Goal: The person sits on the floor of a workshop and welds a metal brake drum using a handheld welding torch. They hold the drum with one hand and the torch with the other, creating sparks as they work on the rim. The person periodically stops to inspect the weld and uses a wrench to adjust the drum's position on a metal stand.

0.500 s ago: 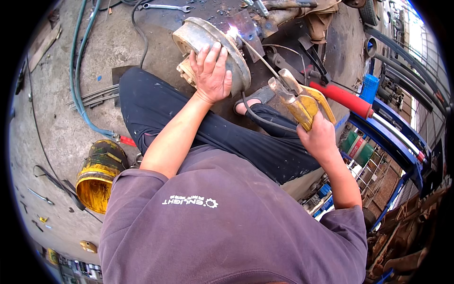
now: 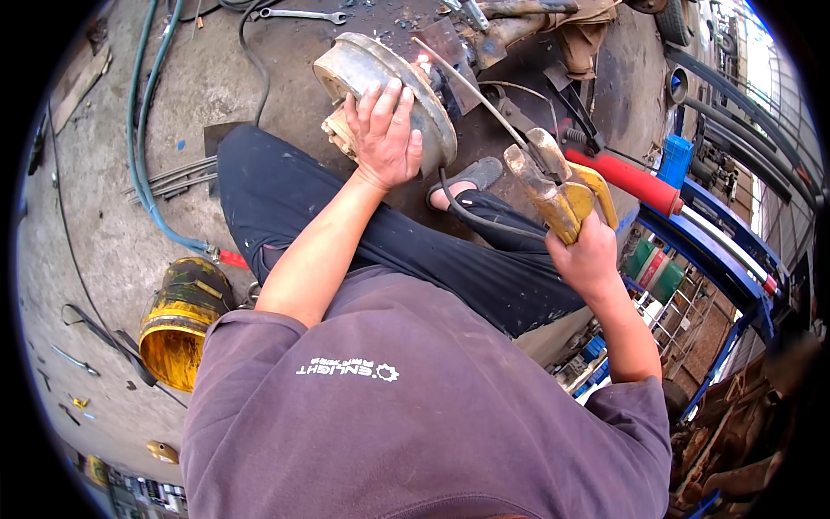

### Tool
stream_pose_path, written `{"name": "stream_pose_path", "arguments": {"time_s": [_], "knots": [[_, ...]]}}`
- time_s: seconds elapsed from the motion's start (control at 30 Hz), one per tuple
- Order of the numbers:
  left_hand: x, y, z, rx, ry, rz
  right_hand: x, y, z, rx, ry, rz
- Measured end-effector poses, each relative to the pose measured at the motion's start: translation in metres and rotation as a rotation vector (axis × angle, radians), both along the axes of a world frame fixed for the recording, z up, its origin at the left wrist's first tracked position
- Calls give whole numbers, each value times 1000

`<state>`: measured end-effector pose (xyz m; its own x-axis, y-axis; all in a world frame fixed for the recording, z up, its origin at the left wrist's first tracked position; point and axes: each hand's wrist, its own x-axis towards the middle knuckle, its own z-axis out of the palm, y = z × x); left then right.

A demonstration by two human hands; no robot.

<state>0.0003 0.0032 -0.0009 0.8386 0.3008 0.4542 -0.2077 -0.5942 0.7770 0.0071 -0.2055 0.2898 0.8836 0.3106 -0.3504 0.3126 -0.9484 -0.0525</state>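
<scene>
My left hand (image 2: 386, 137) lies with its fingers stretched out over the side of a grey metal brake drum (image 2: 356, 62), which stands tilted on the floor. In my right hand (image 2: 585, 253) is a worn yellow welding electrode holder (image 2: 558, 206), fingers wrapped round its handle. A thin welding rod (image 2: 474, 89) sticks out of the holder's jaws and points up and left, its tip apart from the work. Just beyond the drum's rim a small spot (image 2: 424, 59) glows red. A dark cable (image 2: 484, 223) runs from the holder past my foot.
A combination wrench (image 2: 304, 15) lies at the far side. Rusty axle parts (image 2: 519, 39) are beyond the drum. A red cylinder (image 2: 627, 180) and blue frame (image 2: 718, 251) stand at right. Blue hoses (image 2: 138, 130), loose rods (image 2: 177, 177) and a yellow-stained bucket (image 2: 183, 303) are at left.
The bright welding arc has gone out, leaving a red glow. My right hand has drawn the holder slightly back, and the rod tip has lifted off the work. My left hand stays on the drum.
</scene>
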Motion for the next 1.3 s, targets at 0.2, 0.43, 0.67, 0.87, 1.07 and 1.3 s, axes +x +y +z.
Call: {"name": "stream_pose_path", "arguments": {"time_s": [0.2,0.43,0.67,0.87,1.07,1.3], "knots": [[1,-1,0,-4,-1,-4,-4,-10,3,-13,-11,-17],[0,0,1,-10,4,-13,-2,-11,-1,-46,30,-4],[0,0,0,-10,2,-13,2,-6,-6,-72,62,-7],[0,0,0,-11,10,-10,5,-8,-9,-117,61,8],[-1,-1,1,-13,11,-11,4,-9,-7,-125,59,14],[-1,-3,-4,-32,14,-17,2,-12,-8,-144,60,15]]}}
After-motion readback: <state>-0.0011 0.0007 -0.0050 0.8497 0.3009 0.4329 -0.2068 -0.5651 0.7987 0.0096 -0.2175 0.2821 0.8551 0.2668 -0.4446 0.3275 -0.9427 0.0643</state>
